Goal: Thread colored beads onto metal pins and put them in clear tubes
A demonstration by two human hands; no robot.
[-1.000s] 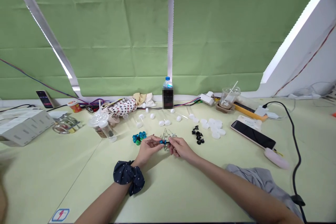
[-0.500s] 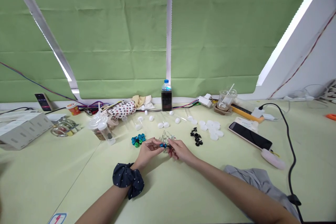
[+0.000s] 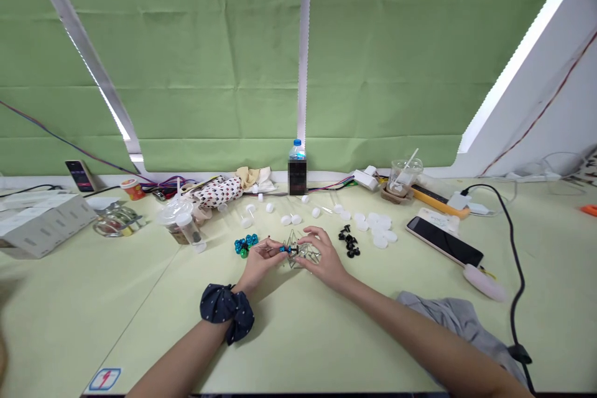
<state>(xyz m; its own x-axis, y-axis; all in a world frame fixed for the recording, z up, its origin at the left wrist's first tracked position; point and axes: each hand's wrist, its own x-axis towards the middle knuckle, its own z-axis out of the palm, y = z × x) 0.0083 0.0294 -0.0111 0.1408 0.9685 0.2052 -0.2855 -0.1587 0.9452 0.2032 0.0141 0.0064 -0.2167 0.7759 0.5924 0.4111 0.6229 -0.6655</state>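
Observation:
Between the fingertips of my left hand [image 3: 259,264] is a small shiny blue part [image 3: 285,249] with a dark end pointing right; its exact kind is too small to tell. My right hand [image 3: 327,265] is just right of it, thumb and fingers spread apart around the dark end, with no clear grip on anything. Under and between both hands lies a heap of thin metal wire pieces [image 3: 308,254]. A cluster of shiny blue and green balls [image 3: 245,244] sits beyond my left hand, partly covered by it. Several black flat-headed pegs [image 3: 349,241] lie beyond my right hand.
White round caps [image 3: 379,228] and clear tubes lie across the table's middle. Behind them stands a water bottle [image 3: 297,171]. A lidded plastic cup [image 3: 176,216] is at left, a phone [image 3: 444,241] at right. A black cable [image 3: 517,286] runs down the right side.
My right hand has let go of the dark end, opened its fingers and shifted slightly right. My left hand keeps hold of the blue part. The view has shifted slightly.

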